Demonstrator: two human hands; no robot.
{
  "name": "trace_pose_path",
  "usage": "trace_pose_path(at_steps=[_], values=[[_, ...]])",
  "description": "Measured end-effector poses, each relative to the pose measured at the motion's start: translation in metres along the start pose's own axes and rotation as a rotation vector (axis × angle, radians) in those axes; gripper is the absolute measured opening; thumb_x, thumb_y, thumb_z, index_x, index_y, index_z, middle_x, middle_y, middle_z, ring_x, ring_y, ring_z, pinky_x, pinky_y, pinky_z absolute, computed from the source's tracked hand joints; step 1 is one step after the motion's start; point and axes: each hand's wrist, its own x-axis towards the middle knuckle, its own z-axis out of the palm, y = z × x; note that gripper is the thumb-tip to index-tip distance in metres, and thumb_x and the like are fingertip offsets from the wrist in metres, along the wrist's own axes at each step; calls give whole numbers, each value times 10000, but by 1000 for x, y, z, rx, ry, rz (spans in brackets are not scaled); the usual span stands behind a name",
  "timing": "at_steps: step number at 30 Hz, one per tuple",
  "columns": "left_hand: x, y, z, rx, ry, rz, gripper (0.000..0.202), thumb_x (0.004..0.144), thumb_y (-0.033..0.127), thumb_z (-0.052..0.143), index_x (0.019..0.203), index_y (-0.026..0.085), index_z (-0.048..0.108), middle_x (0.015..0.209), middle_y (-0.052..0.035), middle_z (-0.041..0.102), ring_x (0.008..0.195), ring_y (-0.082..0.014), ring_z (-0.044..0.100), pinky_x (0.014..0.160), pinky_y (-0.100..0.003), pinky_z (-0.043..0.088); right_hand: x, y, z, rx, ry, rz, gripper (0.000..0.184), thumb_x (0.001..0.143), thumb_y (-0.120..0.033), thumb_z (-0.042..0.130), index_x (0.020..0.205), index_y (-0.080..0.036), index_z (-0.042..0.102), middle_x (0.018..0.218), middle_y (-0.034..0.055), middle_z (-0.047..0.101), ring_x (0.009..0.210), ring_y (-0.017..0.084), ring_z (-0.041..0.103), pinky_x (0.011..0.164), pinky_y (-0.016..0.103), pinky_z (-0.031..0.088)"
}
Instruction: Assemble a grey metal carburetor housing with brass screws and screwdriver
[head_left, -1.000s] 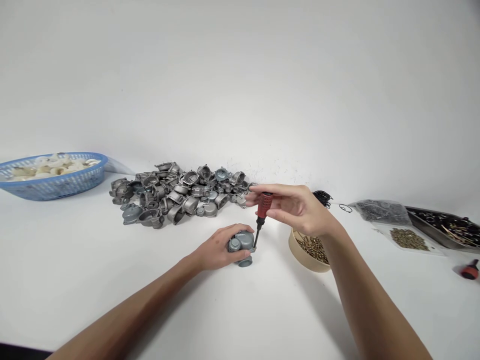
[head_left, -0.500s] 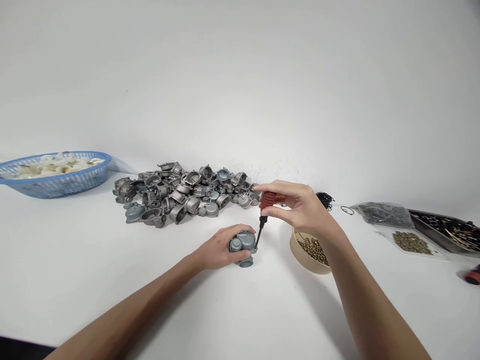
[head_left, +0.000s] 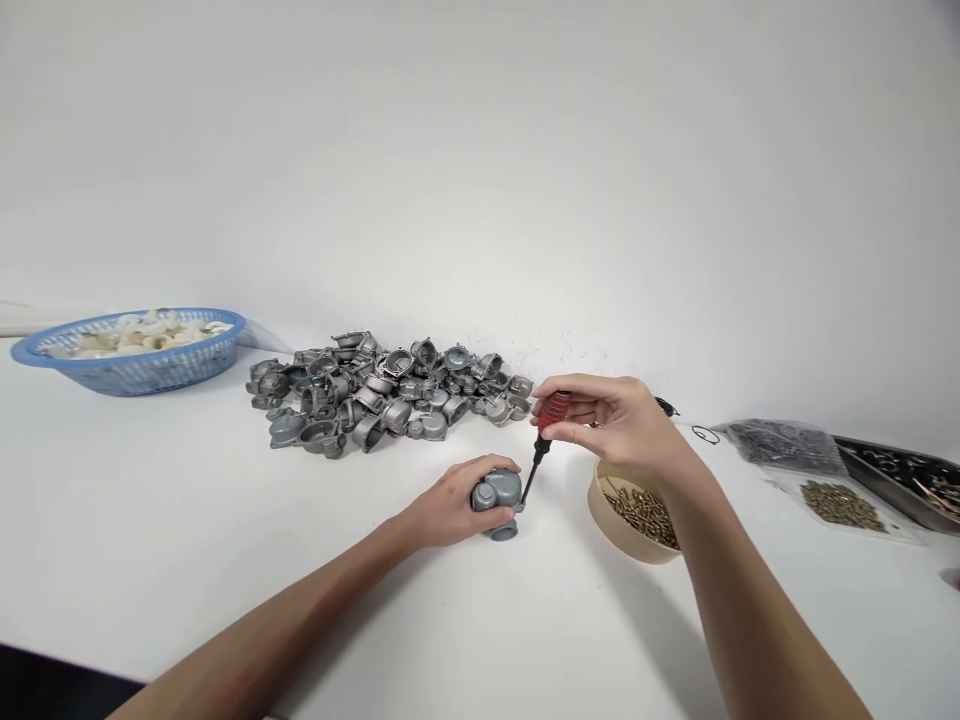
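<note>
My left hand is wrapped round a small grey metal housing and presses it to the white table. My right hand pinches the red handle of a screwdriver. The screwdriver's black shaft slants down and left, and its tip meets the right side of the housing. Just right of the housing, under my right wrist, stands a beige bowl of brass screws.
A heap of grey metal castings lies behind my hands. A blue basket of white parts stands at the far left. At the right are plastic bags of small parts, a metal tray and black rings.
The view has shifted, so everything sits a little right and lower in the picture. My right hand has turned on the screwdriver handle; the left hand still holds the housing.
</note>
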Motion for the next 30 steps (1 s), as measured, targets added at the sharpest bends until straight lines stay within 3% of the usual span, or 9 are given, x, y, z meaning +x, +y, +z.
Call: trace_pose_path(at_steps=[3, 5, 8, 11, 14, 20, 25, 27, 30], values=[[-2, 0, -2, -100, -33, -61, 605, 828, 346, 709, 1347, 278, 405, 1122, -51, 679, 1096, -248, 620, 964, -433, 491, -8, 1, -25, -117, 90, 41, 291, 726, -334, 845, 965, -212, 733, 886, 64, 762, 790, 246, 745, 738, 387, 635], [-4, -2, -4, -142, -47, -86, 645, 822, 378, 724, 1350, 277, 367, 1176, -76, 654, 1146, -261, 599, 985, -453, 469, -23, 4, -53, -172, 239, 119, 362, 663, -392, 878, 917, -210, 696, 839, 75, 763, 743, 264, 744, 575, 337, 598], [-4, -5, -7, -108, -54, -92, 595, 808, 441, 737, 1298, 271, 445, 1227, -92, 603, 1108, -278, 602, 940, -449, 475, -59, 17, -92, -327, 430, 300, 385, 670, -456, 860, 856, -215, 623, 904, 96, 773, 855, 294, 750, 545, 282, 541], [-3, -6, -12, 0, -13, -20, 573, 776, 487, 758, 1268, 286, 544, 1268, -80, 560, 1173, -301, 543, 993, -449, 435, -101, 45, -110, -574, 414, 435, 384, 698, -537, 804, 810, -218, 621, 931, 92, 776, 822, 289, 752, 578, 293, 520], [-1, -6, -18, 86, 31, 12, 605, 734, 524, 783, 1272, 327, 589, 1310, -60, 522, 1212, -304, 491, 1025, -426, 405, -139, 80, -104, -666, 397, 431, 377, 740, -577, 730, 797, -224, 611, 917, 92, 777, 808, 295, 750, 641, 337, 543], [3, -16, -24, -22, 34, -91, 751, 643, 481, 847, 1316, 312, 559, 1160, -43, 581, 1009, -249, 564, 828, -355, 467, -177, 120, -86, -715, 261, 410, 229, 808, -445, 650, 917, -245, 676, 943, 62, 755, 803, 248, 735, 711, 337, 585], [5, -29, -25, -232, -36, -73, 695, 686, 401, 836, 1305, 258, 555, 1147, -76, 630, 1079, -270, 588, 859, -364, 480, -145, 92, -77, -828, 224, 341, 290, 855, -446, 626, 1062, -260, 708, 1148, 91, 707, 1003, 298, 692, 863, 441, 568], [6, -34, -25, -294, -69, -76, 706, 717, 396, 823, 1341, 253, 523, 1115, -79, 644, 1049, -263, 608, 883, -387, 481, -119, 72, -59, -790, 222, 235, 321, 888, -455, 614, 1132, -260, 689, 1227, 106, 670, 1115, 312, 641, 954, 481, 524], [5, -39, -24, -434, -130, -91, 748, 741, 407, 812, 1389, 254, 471, 1108, -82, 640, 1031, -257, 616, 868, -388, 487, -78, 48, -13, -535, -13, 84, 475, 880, -431, 659, 1329, -295, 584, 1367, 98, 589, 1235, 293, 574, 1022, 462, 499]])
